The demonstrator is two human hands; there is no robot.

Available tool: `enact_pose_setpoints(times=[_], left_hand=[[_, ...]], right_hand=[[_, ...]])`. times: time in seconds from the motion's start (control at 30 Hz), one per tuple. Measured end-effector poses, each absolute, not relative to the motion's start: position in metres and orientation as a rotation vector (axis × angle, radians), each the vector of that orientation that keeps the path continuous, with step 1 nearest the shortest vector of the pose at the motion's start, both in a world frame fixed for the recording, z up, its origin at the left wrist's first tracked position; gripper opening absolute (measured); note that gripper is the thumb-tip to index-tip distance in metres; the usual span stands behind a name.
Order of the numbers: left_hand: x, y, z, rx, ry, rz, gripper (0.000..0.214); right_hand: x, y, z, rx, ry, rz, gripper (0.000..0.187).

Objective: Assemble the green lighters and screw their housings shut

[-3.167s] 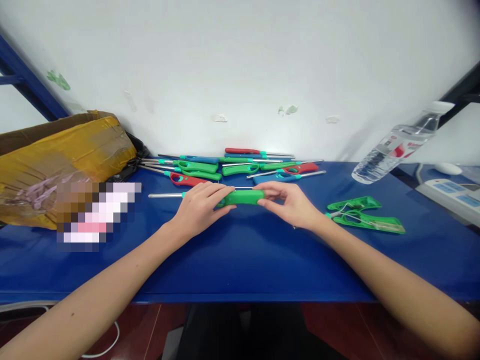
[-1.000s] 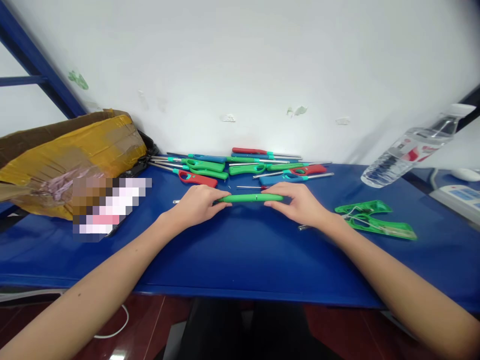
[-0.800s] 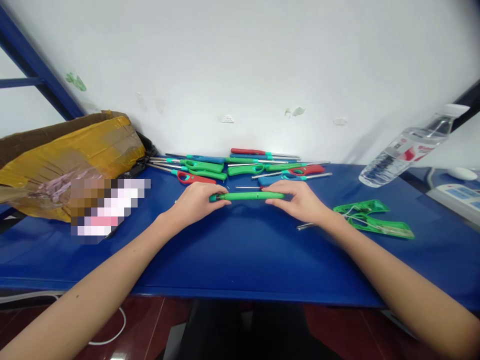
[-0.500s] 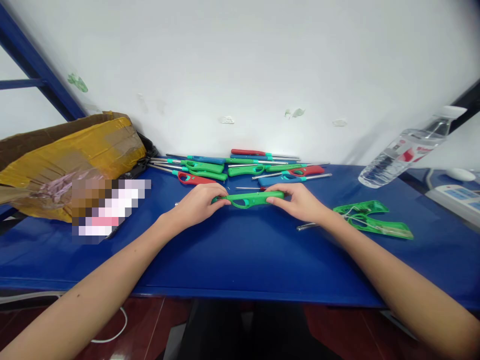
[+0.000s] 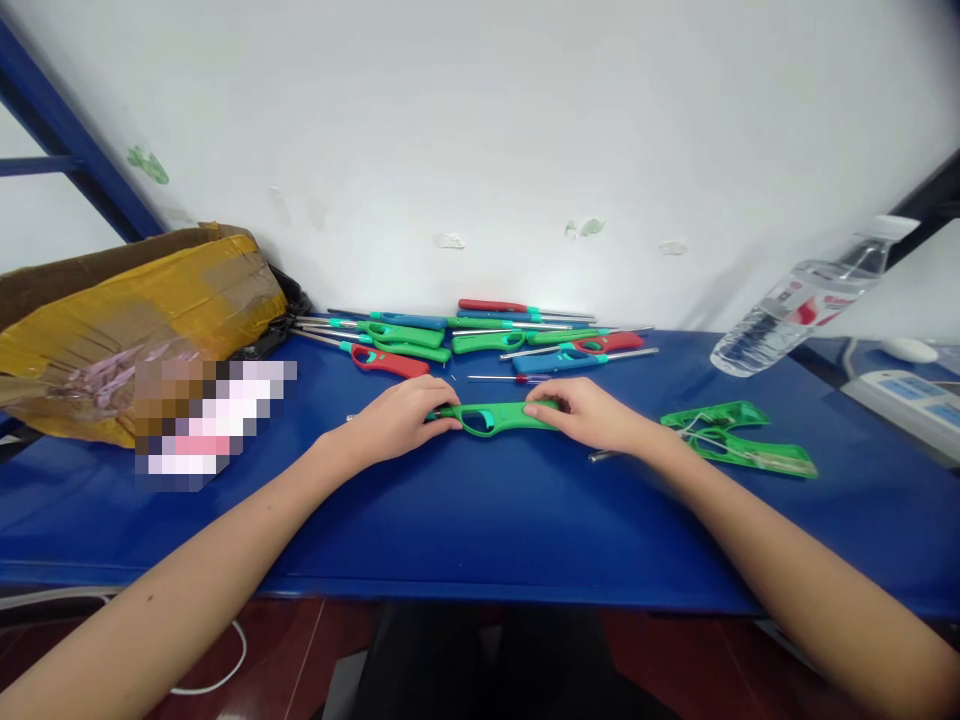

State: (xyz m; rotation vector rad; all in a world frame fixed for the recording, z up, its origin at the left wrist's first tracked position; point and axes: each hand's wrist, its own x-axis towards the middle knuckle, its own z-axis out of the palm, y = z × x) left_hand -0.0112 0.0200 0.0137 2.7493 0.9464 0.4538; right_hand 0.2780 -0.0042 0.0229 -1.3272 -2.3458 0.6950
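A green long-necked lighter (image 5: pixel 506 416) with a teal trigger lies crosswise between my hands, just over the blue table. My left hand (image 5: pixel 409 418) is closed on its neck end, and the metal tip shows past the fingers. Around the handle's other end my right hand (image 5: pixel 581 412) is closed, thumb on the near side. Just behind the lighter is a screwdriver (image 5: pixel 530 379) with a red and clear handle. An opened green lighter shell (image 5: pixel 739 440) with inner parts showing lies right of my right hand; a metal tube (image 5: pixel 602 456) is partly under my right wrist.
Several red, blue and green lighters (image 5: pixel 409 335) lie along the wall. At left stands a taped cardboard box (image 5: pixel 142 330), with a blurred-out patch before it. A water bottle (image 5: pixel 806 305) and a white power strip (image 5: pixel 919 405) are at right. The blue table (image 5: pixel 480 530) ends near my lap.
The lighter has turned in my hands, so its broad side and trigger opening now show more fully. Both hands keep their hold, and the view has shifted slightly.
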Motion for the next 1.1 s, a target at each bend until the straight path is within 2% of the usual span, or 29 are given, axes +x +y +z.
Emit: enact_pose_setpoints(times=[0.17,0.37,0.63,0.9,1.1], left_hand=[[-0.013,0.021,0.014,2.760,0.940,0.445,0.020],[-0.035,0.030,0.026,2.755,1.042,0.310,0.042],[-0.042,0.028,0.036,2.734,1.020,0.257,0.021],[-0.038,0.026,0.032,2.809,0.978,0.283,0.031],[-0.034,0.027,0.023,2.855,1.027,0.383,0.029]], right_hand=[[0.278,-0.004,0.022,-1.298,-2.369,0.630,0.030],[0.278,-0.004,0.023,-1.278,-2.400,0.556,0.030],[0.280,-0.004,0.022,-1.287,-2.404,0.554,0.030],[0.281,-0.002,0.020,-1.267,-2.409,0.538,0.028],[0.282,-0.001,0.017,-1.245,-2.412,0.535,0.030]])
